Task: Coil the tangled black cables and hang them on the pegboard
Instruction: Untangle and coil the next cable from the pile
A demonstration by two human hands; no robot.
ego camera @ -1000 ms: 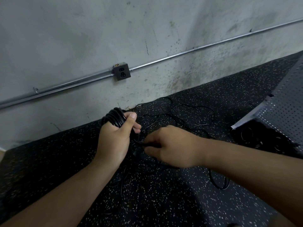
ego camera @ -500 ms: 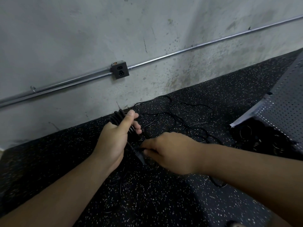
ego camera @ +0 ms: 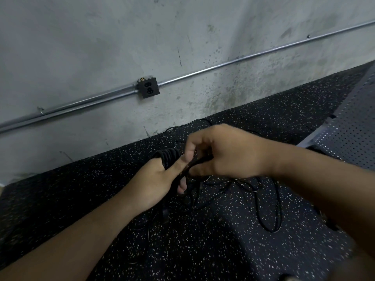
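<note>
Glossy black coil (ego camera: 168,157), speckled rubber floor (ego camera: 203,250)

Loose black cables (ego camera: 271,231) lie on the speckled floor (ego camera: 203,256) beside the pegboard (ego camera: 353,134).

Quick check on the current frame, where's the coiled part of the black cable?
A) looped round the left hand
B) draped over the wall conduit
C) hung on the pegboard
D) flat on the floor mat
A: the black coil sits looped round the left hand, with the thumb against it. The right hand pinches a loose strand beside it, and the pegboard is off to the right.
</note>
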